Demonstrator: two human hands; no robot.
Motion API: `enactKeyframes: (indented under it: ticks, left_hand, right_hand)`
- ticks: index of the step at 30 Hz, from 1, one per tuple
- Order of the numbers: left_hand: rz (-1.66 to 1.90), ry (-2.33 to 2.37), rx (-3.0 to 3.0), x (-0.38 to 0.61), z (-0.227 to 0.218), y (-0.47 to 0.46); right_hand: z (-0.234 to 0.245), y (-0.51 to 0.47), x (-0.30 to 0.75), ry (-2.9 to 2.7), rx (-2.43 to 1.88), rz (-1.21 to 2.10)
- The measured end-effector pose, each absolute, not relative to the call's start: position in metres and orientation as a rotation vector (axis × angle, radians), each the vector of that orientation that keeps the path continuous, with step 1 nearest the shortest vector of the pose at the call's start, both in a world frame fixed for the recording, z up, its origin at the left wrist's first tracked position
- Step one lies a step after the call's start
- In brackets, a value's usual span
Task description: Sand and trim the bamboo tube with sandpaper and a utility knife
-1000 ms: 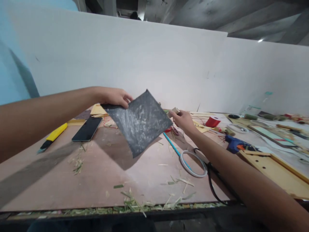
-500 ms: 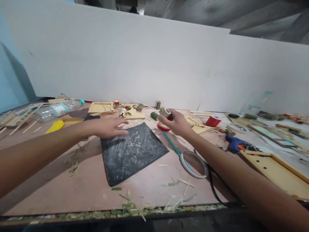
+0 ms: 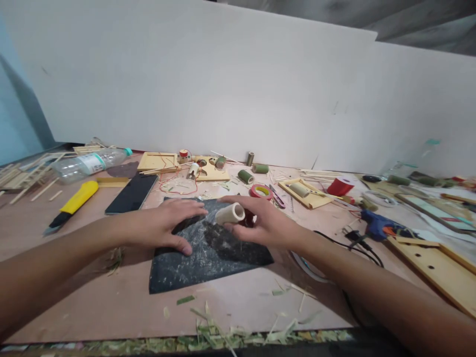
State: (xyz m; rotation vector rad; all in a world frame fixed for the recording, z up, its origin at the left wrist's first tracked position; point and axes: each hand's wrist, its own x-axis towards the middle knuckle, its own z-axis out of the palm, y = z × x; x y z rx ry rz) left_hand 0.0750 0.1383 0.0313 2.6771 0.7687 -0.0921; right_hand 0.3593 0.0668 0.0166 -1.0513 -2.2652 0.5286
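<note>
A dusty black sheet, which looks like sandpaper (image 3: pixel 186 275), lies on the table with pale scratches and powder over it. My left hand (image 3: pixel 171 225) rests on its left part, fingers stretched and thumb apart, holding nothing. Between the thumb and fingers of my right hand (image 3: pixel 264 223) is a short pale bamboo tube (image 3: pixel 228 214), tilted, its hollow end facing right and up. The tube is over the middle of the sheet; whether it touches the sheet I cannot tell.
To the left are a yellow utility knife (image 3: pixel 80 198), a phone (image 3: pixel 134 192) and a plastic bottle (image 3: pixel 91 163). Green bamboo pieces (image 3: pixel 260 169) and red tape (image 3: pixel 261 192) sit behind. A blue glue gun (image 3: pixel 383 223) and wooden tray (image 3: pixel 435 270) stand right. Shavings (image 3: pixel 223 327) litter the front edge.
My right hand has brought the bamboo tube from beyond the sheet's far right corner to above its middle. My left hand has come down onto the sheet, which has turned slightly.
</note>
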Motion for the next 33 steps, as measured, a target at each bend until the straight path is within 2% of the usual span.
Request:
enactKeyframes:
  ticks: [3, 5, 10, 23, 33]
  left_hand:
    - [0.333, 0.807, 2.744, 0.079, 0.028, 0.132]
    - [0.476, 0.832, 2.765, 0.082, 0.028, 0.124]
    - [0.483, 0.776, 2.903, 0.083, 0.029, 0.112]
    - [0.558, 0.596, 3.181, 0.086, 0.018, 0.107]
    - [0.62, 0.558, 3.243, 0.089, 0.013, 0.107]
  right_hand:
    - [0.013, 0.062, 0.354, -2.298, -0.948, 0.521]
    - [0.01, 0.06, 0.35, -2.322, -0.915, 0.537]
    - [0.005, 0.055, 0.342, -2.309, -0.792, 0.704]
    - [0.016, 0.045, 0.337, -2.067, -0.954, 1.324]
    - [0.014, 0.048, 0.339, -1.966, -0.915, 1.515]
